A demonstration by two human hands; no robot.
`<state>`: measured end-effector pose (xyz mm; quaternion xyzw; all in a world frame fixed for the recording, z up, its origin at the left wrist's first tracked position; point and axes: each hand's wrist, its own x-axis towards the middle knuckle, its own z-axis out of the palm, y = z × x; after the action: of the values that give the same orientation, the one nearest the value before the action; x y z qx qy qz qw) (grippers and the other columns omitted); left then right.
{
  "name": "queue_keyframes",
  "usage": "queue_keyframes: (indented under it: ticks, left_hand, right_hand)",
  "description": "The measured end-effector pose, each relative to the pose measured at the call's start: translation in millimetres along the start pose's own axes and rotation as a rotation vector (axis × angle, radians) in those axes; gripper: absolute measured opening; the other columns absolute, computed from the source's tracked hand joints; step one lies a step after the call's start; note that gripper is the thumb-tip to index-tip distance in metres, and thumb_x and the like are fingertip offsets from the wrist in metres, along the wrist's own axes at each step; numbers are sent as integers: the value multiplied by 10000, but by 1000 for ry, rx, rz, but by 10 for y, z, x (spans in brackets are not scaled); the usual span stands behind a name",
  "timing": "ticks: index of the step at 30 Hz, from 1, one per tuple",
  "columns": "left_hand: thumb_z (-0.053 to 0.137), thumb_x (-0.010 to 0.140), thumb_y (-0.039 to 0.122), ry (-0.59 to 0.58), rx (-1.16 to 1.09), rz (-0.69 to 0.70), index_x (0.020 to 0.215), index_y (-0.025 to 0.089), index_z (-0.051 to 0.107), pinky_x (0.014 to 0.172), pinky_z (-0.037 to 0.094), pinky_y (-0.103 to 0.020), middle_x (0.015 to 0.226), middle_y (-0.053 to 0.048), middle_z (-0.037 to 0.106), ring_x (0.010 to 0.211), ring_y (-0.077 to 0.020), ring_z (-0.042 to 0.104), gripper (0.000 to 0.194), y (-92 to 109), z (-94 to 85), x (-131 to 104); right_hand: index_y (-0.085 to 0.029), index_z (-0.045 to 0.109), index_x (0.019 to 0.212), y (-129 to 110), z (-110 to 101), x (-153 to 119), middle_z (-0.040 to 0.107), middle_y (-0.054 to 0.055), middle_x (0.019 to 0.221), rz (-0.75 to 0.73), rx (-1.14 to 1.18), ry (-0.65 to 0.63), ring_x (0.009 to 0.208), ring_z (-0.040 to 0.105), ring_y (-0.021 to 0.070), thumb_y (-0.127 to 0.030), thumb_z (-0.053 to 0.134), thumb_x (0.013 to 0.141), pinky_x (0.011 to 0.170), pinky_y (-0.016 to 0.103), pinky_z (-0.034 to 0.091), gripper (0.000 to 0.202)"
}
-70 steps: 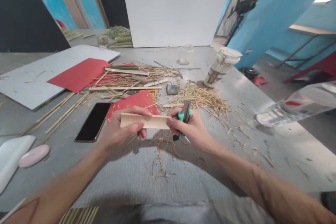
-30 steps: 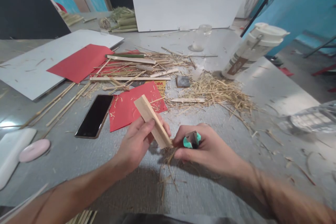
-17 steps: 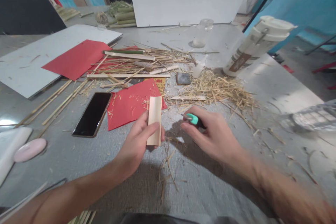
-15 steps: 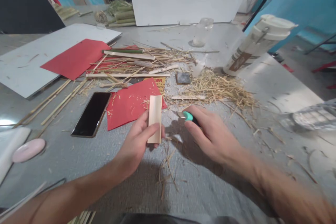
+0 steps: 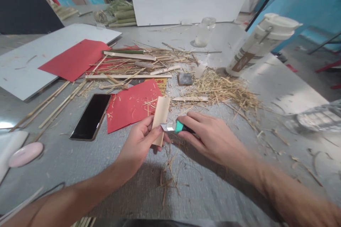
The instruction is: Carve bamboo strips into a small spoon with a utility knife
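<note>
My left hand (image 5: 141, 138) grips a short, pale bamboo strip (image 5: 161, 111), thumb on its face and fingers behind. The strip leans slightly to the right. In my right hand (image 5: 207, 133) is a utility knife (image 5: 180, 127) with a green and black handle. Its blade points left and its tip meets the strip at the edge near my left thumb; whether it cuts in, I cannot tell. Beneath and behind the strip lies a red sheet (image 5: 130, 104) strewn with thin shavings.
A phone (image 5: 90, 117) lies left of the red sheet, with a pink oval object (image 5: 26, 154) farther left. Straw and sticks (image 5: 165, 56) spread across the back. A dark small block (image 5: 184, 79), a glass jar (image 5: 205, 32) and a tall white tumbler (image 5: 255, 49) stand behind my hands.
My right hand has moved left, bringing the knife blade from beside the bamboo strip onto it. The strip has tilted a little to the right in my left hand.
</note>
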<state>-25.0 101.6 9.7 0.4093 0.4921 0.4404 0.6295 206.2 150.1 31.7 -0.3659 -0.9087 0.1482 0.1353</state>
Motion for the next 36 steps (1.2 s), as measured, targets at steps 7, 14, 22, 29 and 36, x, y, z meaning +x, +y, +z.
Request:
queue_keyframes:
  ticks: [7, 14, 22, 29, 36]
  left_hand:
    - [630, 1076, 443, -51, 61, 59, 927, 193, 662, 540, 457, -259, 732, -22, 731, 555, -125, 566, 293, 58, -1, -57]
    - [647, 1060, 474, -38, 29, 62, 942, 200, 660, 474, 419, -240, 683, -16, 724, 501, -114, 544, 298, 62, 8, -36]
    - [683, 1023, 537, -73, -18, -32, 936, 200, 665, 432, 414, -205, 624, -15, 704, 481, -112, 540, 348, 78, 44, -128]
    - [699, 1015, 484, 58, -45, 22, 968, 195, 650, 400, 420, -182, 614, 6, 702, 445, -99, 533, 297, 53, -7, 2]
    - [652, 1046, 491, -17, 29, 38, 951, 182, 660, 469, 454, -192, 627, 4, 692, 497, -98, 548, 324, 45, 6, -38]
  right_hand:
    - [-214, 706, 1174, 80, -44, -4, 708, 73, 941, -61, -95, 149, 819, 636, 217, -484, 432, 1165, 730, 343, 422, 385]
    - [-215, 724, 1169, 150, -105, 43, 739, 94, 967, -8, -199, 269, 814, 638, 238, -508, 463, 1151, 718, 369, 412, 394]
    - [-228, 695, 1120, 528, -335, 23, 697, 100, 902, 340, -84, 564, 767, 601, 259, -503, 456, 1143, 687, 388, 364, 366]
    - [-176, 704, 1177, 45, -60, 43, 702, 71, 934, -82, -35, 231, 785, 635, 212, -435, 479, 1151, 696, 341, 411, 345]
    - [-166, 722, 1176, 19, 4, 16, 689, 59, 901, -116, -59, 224, 764, 631, 209, -464, 456, 1159, 696, 342, 427, 400]
